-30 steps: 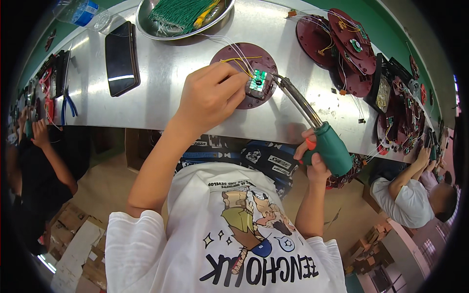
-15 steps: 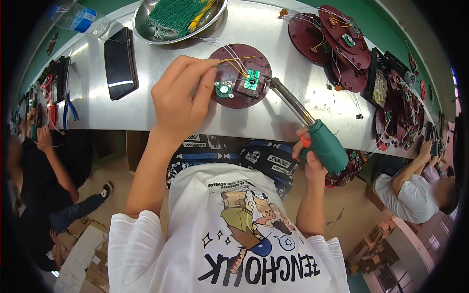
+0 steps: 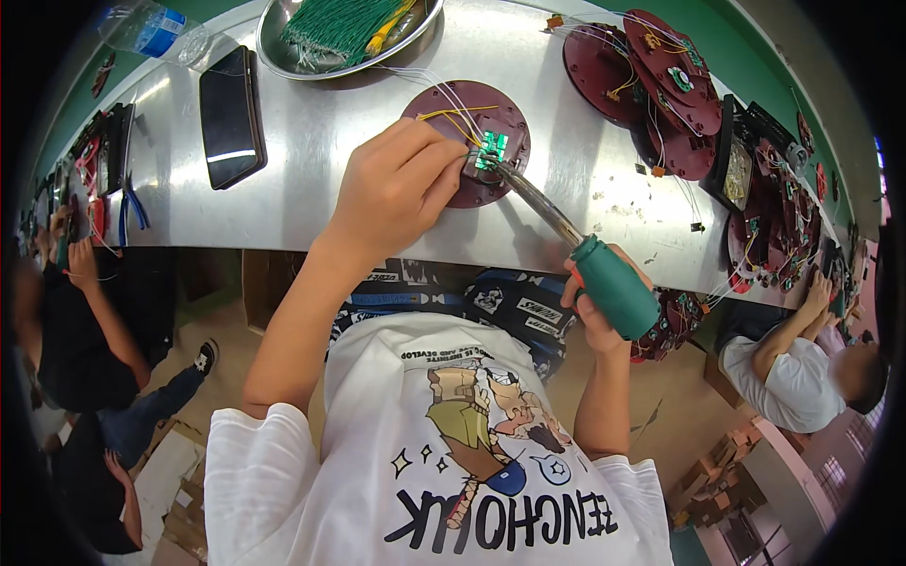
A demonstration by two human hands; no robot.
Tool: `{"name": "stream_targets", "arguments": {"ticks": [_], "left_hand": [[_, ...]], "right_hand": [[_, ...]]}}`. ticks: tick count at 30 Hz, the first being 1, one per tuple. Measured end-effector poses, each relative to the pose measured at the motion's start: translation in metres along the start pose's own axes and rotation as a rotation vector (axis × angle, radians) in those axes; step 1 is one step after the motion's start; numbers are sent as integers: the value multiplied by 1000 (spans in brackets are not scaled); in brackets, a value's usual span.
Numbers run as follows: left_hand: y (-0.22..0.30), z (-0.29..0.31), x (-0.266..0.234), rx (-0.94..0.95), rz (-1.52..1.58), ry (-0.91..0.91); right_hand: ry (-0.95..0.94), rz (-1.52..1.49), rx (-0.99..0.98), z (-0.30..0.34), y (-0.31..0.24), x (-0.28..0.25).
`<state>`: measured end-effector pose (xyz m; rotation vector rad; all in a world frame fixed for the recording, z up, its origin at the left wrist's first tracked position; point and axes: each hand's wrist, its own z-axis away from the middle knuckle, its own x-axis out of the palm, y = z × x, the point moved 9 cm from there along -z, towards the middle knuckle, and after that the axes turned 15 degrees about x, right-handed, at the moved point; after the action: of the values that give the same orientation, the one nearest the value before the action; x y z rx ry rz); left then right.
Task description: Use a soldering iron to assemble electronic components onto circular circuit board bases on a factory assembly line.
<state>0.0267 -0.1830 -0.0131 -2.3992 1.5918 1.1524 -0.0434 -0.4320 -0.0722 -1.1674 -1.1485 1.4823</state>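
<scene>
A dark red round plate (image 3: 511,113) lies on the metal table and carries a small green circuit board (image 3: 493,144). My right hand (image 3: 604,300) is wrapped round the green handle of a soldering iron (image 3: 615,283). Its tip touches or hovers just over the lower part of the board. My left hand (image 3: 401,184) is closed in a pinch at the board's left edge; what the fingertips hold is hidden. Yellow wires (image 3: 444,113) and white wires (image 3: 436,80) run to the board. My left hand covers the plate's lower left part.
A steel bowl (image 3: 267,58) of green and yellow wires stands at the back. Left of it lie a black phone (image 3: 229,118) and a plastic bottle (image 3: 142,33). More red plates (image 3: 604,71) are piled at the right. Other people work at both sides.
My left hand has moved right and slightly down, to the board's edge, now covering the small round part on the plate. The iron's tip has shifted left onto or over the board.
</scene>
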Motion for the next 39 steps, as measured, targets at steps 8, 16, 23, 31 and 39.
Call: {"name": "stream_targets", "arguments": {"ticks": [8, 16, 23, 31, 39], "left_hand": [[0, 1, 3, 33, -3, -5], [2, 3, 4, 57, -10, 2], [2, 4, 3, 71, -17, 12], [-1, -1, -7, 34, -69, 76], [-13, -33, 27, -24, 60, -511]], "right_hand": [[-42, 5, -54, -4, -7, 1], [-31, -171, 51, 0, -4, 3], [14, -233, 35, 1, 0, -2], [41, -281, 37, 1, 0, -10], [229, -542, -102, 3, 8, -73]]}}
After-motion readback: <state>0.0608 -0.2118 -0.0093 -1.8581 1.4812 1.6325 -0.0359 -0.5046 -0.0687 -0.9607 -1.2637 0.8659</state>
